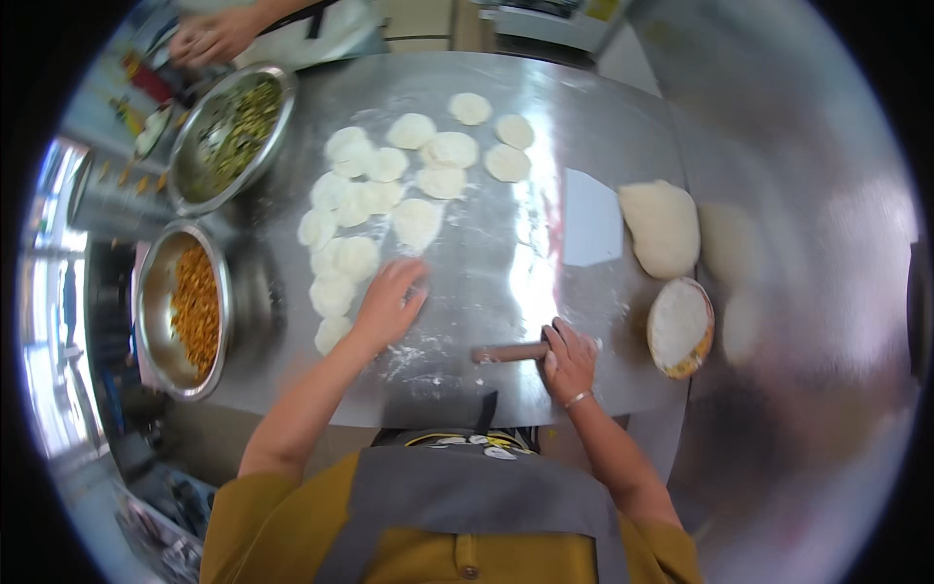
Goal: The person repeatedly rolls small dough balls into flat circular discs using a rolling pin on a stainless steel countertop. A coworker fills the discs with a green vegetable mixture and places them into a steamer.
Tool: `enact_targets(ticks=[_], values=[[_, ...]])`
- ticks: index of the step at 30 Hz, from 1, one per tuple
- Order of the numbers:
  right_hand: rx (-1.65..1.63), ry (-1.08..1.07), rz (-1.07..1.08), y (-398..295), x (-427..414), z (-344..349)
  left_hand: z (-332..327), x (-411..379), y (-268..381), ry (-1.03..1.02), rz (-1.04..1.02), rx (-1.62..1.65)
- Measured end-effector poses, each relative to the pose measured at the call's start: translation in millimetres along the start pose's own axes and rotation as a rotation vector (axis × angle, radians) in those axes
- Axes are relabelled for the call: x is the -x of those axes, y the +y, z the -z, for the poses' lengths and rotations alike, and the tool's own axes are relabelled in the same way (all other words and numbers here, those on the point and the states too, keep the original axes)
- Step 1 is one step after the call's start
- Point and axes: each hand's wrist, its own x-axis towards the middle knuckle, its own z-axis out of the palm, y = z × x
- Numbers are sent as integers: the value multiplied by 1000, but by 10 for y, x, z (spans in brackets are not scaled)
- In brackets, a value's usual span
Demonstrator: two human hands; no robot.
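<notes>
My right hand grips one end of a short wooden rolling pin, which lies across the steel table near its front edge. Slightly blurred, my left hand has its thumb apart from the fingers, and nothing shows in it. Just beyond its fingertips is a round dough wrapper, flat on the table. Several more wrappers lie to the left of that hand, some overlapping. Other thin rounds are spread farther back. Loose flour dusts the metal between my hands.
A steel bowl of orange shredded filling stands left, with a bowl of green filling behind it. To the right are a white scraper sheet, a dough lump and a flour bowl. Another person's hand is at the far left.
</notes>
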Motion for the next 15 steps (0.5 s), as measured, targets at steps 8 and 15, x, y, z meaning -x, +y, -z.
enact_targets(ticks=[8, 15], values=[[-5, 49, -129, 222, -328, 599, -215, 818, -85, -13, 47, -129], [122, 133, -593, 1427, -296, 1208, -152, 769, -223, 118, 504, 599]])
